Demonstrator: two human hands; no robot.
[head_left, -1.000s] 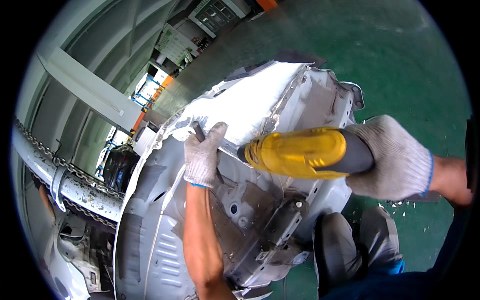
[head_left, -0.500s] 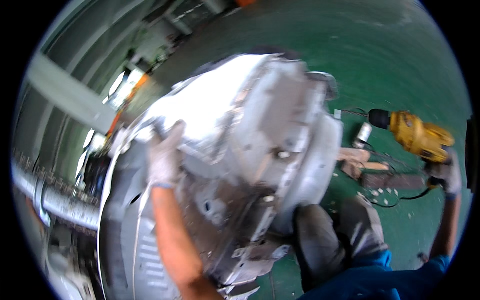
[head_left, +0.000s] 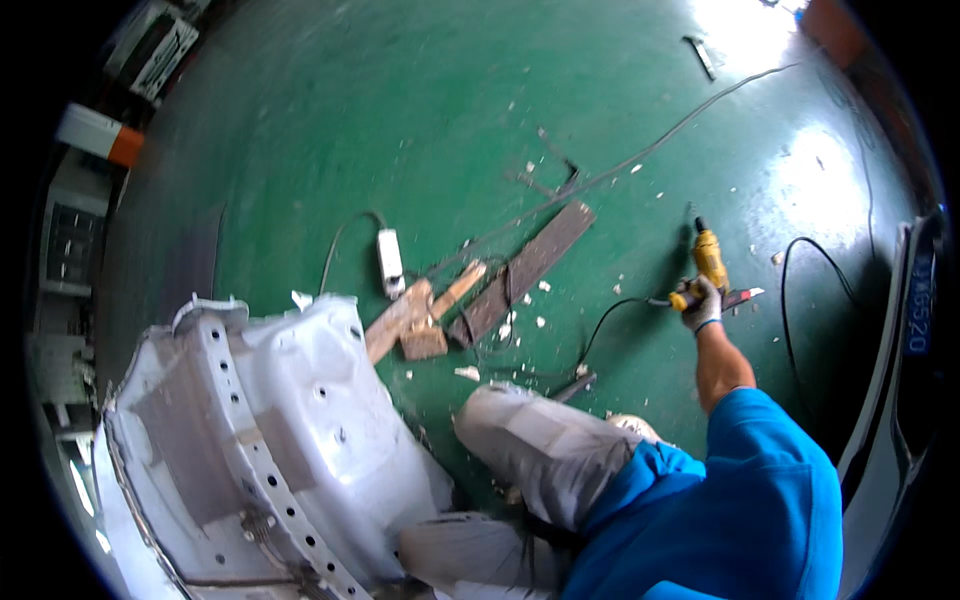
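Note:
In my gloved right hand [head_left: 703,305] is a yellow power drill [head_left: 709,258], gripped by its handle. Its black nose and thin bit point away from me, low over the green floor. A black cord runs from the handle off to the left. Right beside the hand is a thin tool with a red part [head_left: 738,298], partly hidden by the hand. My left hand is out of view. A silver car body section [head_left: 335,420] with a row of holes fills the lower left, against my knees.
Left of the drill lie a dark plank [head_left: 535,265], wooden blocks [head_left: 424,342] and a white power strip [head_left: 390,262]. A long grey cable [head_left: 690,118] crosses the floor [head_left: 400,120], strewn with pale chips. A vehicle's edge [head_left: 880,380] stands at far right.
The view has swung to the right, so the car body section now sits lower left. My left hand, earlier on that section, has left view. The right hand still grips the drill.

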